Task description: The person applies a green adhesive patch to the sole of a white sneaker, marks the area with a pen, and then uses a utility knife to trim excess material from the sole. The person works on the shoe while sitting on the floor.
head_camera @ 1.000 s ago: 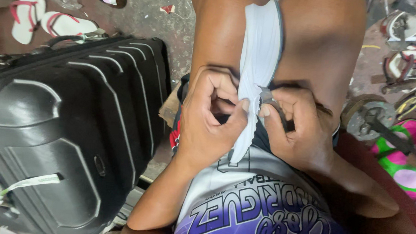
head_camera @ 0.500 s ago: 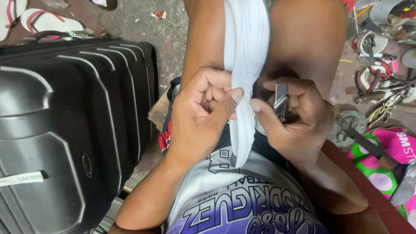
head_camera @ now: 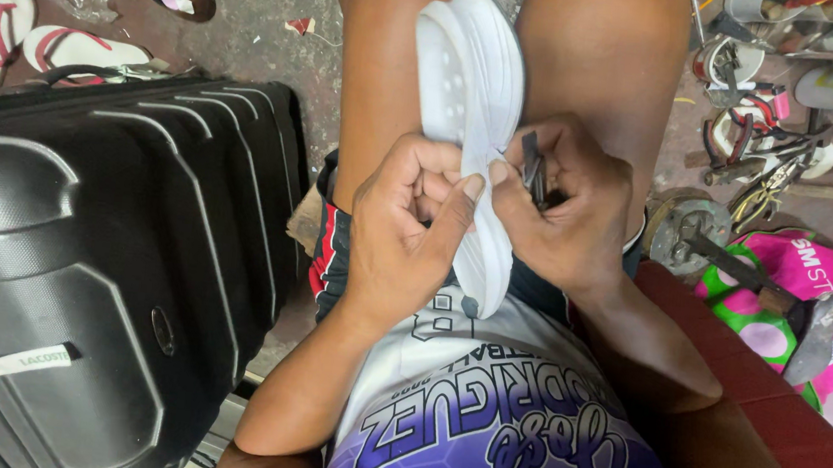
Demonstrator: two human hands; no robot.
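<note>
Since earlier, both hands rose along the sole [head_camera: 469, 98]; left hand [head_camera: 407, 228] pinched it, right hand [head_camera: 564, 212] gripped pliers [head_camera: 533, 169], which might slip.

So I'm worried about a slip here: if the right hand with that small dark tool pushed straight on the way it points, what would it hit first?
Most likely the white shoe sole, which the tool in the right hand already meets at its edge. Just behind the sole sit the left hand fingers, though depth is hard to judge.
</note>
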